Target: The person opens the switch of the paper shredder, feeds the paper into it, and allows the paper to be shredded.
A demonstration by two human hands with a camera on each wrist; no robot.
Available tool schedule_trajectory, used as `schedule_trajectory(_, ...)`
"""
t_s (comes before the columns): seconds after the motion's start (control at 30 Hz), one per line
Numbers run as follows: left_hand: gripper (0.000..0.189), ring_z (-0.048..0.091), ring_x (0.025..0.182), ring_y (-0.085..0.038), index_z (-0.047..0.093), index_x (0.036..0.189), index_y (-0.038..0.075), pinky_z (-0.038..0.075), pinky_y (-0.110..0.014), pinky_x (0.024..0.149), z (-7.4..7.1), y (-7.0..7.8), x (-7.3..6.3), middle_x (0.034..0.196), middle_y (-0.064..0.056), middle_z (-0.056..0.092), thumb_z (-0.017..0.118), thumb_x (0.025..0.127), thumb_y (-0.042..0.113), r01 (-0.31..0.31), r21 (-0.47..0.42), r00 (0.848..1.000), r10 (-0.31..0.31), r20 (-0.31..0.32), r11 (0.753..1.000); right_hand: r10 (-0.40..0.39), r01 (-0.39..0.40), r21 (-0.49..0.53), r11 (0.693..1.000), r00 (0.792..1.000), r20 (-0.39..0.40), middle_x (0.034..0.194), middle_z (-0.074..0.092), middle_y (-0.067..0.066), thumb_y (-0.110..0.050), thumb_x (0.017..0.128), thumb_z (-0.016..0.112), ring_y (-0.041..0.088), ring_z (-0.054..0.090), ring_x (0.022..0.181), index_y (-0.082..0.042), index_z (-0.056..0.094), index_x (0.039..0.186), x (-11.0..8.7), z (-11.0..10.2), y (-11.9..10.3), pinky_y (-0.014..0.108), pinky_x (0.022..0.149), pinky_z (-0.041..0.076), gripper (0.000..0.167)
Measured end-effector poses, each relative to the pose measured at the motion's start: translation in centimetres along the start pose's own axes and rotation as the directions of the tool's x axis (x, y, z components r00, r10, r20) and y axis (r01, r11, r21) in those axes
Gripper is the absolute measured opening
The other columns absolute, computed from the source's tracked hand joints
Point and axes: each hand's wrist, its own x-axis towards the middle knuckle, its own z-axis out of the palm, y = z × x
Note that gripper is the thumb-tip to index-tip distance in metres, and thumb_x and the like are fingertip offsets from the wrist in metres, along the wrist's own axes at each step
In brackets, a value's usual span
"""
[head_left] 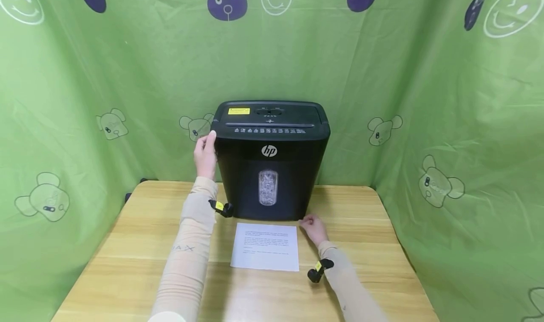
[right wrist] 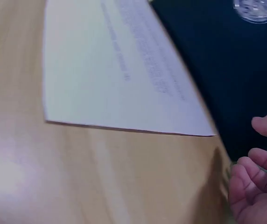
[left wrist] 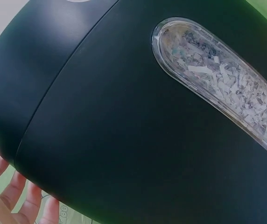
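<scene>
A black paper shredder (head_left: 293, 180) stands upright on the table. Through the clear window (head_left: 267, 188) in its front, white paper shreds show. My left hand (head_left: 206, 156) touches the shredder's upper left side; in the left wrist view its fingers (left wrist: 30, 200) lie along that edge, fairly straight. By the lower right corner of the shredder is my right hand (head_left: 314, 228), its fingers loosely bent with nothing between them. Whether it touches the shredder I cannot tell. A printed sheet of paper (head_left: 265, 247) lies flat just in front of the shredder, left of my right hand.
The wooden table (head_left: 365, 275) is enclosed at the back and sides by a green patterned curtain (head_left: 272, 57). On the shredder's top are a yellow label (head_left: 239, 111), a control switch (head_left: 270, 112) and a feed slot (head_left: 269, 124).
</scene>
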Motion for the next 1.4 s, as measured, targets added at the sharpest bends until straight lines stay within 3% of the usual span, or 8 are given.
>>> schedule_trajectory(0.3, 0.035, 0.044, 0.074, -0.011, 0.056, 0.094, 0.022, 0.040, -0.025, 0.069, -0.5, 0.1, -0.3, 0.080, 0.006, 0.047, 0.064, 0.087, 0.056, 0.065, -0.015, 0.997, -0.064, 0.039, 0.998, -0.008, 0.016, -0.086, 0.996, 0.995, 0.097, 0.083, 0.064, 0.013, -0.017, 0.078, 0.077, 0.020, 0.058, 0.075, 0.006, 0.063, 0.098, 0.1, 1.4, 0.0, 0.028, 0.068, 0.046, 0.034)
schedule_trajectory(0.5, 0.050, 0.052, 0.096, -0.014, 0.060, 0.120, 0.014, 0.047, -0.039, 0.092, -1.5, -0.6, -1.1, 0.111, -0.002, 0.058, 0.063, 0.089, 0.053, 0.092, 0.049, 0.992, -0.096, 0.080, 0.994, -0.035, 0.050, -0.146, 0.988, 0.994, 0.104, 0.079, 0.062, 0.012, -0.014, 0.071, 0.081, 0.020, 0.055, 0.074, 0.005, 0.065, 0.095, 0.1, 1.3, -0.2, 0.028, 0.067, 0.045, 0.035)
schedule_trajectory(0.67, 0.053, 0.055, 0.106, -0.020, 0.056, 0.132, 0.012, 0.046, -0.046, 0.099, -2.5, -1.9, -1.9, 0.130, -0.009, 0.058, 0.060, 0.093, 0.047, 0.098, 0.102, 0.987, -0.110, 0.117, 0.990, -0.075, 0.096, -0.184, 0.978, 0.990, 0.119, 0.082, 0.060, 0.014, -0.014, 0.068, 0.083, 0.020, 0.052, 0.074, 0.004, 0.064, 0.094, 0.0, 1.3, -0.1, 0.028, 0.066, 0.042, 0.036)
schedule_trajectory(0.87, 0.046, 0.055, 0.114, -0.028, 0.054, 0.131, 0.007, 0.046, -0.049, 0.099, -3.7, -3.5, -2.9, 0.131, -0.015, 0.057, 0.053, 0.099, 0.039, 0.133, 0.105, 0.981, -0.146, 0.126, 0.986, -0.069, 0.101, -0.224, 0.969, 0.987, 0.144, 0.086, 0.057, 0.014, -0.013, 0.067, 0.084, 0.022, 0.050, 0.078, 0.000, 0.064, 0.093, -0.2, 1.4, -0.2, 0.029, 0.067, 0.040, 0.036)
schedule_trajectory(1.0, 0.043, 0.057, 0.109, -0.027, 0.054, 0.131, 0.005, 0.050, -0.038, 0.089, -4.4, -4.5, -3.6, 0.128, -0.016, 0.057, 0.051, 0.100, 0.035, 0.164, 0.109, 0.976, -0.178, 0.129, 0.980, -0.070, 0.104, -0.254, 0.962, 0.988, 0.141, 0.085, 0.055, 0.011, -0.014, 0.067, 0.084, 0.022, 0.050, 0.078, -0.003, 0.064, 0.090, -0.2, 1.5, 0.0, 0.029, 0.066, 0.040, 0.032)
schedule_trajectory(1.1, 0.042, 0.060, 0.098, -0.019, 0.054, 0.130, 0.004, 0.050, -0.029, 0.078, -5.1, -5.4, -4.0, 0.117, -0.010, 0.060, 0.051, 0.100, 0.033, 0.192, 0.128, 0.971, -0.208, 0.120, 0.973, -0.055, 0.090, -0.274, 0.958, 0.989, 0.135, 0.086, 0.055, 0.009, -0.016, 0.067, 0.084, 0.022, 0.051, 0.078, -0.005, 0.066, 0.087, -0.2, 1.5, -0.1, 0.030, 0.066, 0.040, 0.029)
schedule_trajectory(1.23, 0.040, 0.060, 0.086, -0.009, 0.055, 0.128, 0.004, 0.050, -0.028, 0.076, -5.9, -6.7, -4.4, 0.101, 0.004, 0.061, 0.051, 0.100, 0.033, 0.223, 0.148, 0.964, -0.240, 0.110, 0.963, -0.016, 0.053, -0.290, 0.956, 0.992, 0.126, 0.087, 0.057, 0.008, -0.017, 0.068, 0.084, 0.024, 0.053, 0.081, -0.008, 0.067, 0.083, -0.4, 1.4, -0.5, 0.031, 0.064, 0.040, 0.025)
schedule_trajectory(1.4, 0.036, 0.060, 0.084, -0.009, 0.058, 0.124, 0.005, 0.049, -0.029, 0.076, -6.8, -8.1, -5.1, 0.098, 0.005, 0.061, 0.052, 0.100, 0.029, 0.248, 0.164, 0.960, -0.265, 0.093, 0.955, -0.024, 0.055, -0.304, 0.951, 0.994, 0.105, 0.089, 0.057, 0.008, -0.017, 0.068, 0.084, 0.026, 0.053, 0.084, -0.010, 0.066, 0.076, -0.4, 1.6, -0.1, 0.032, 0.065, 0.039, 0.021)
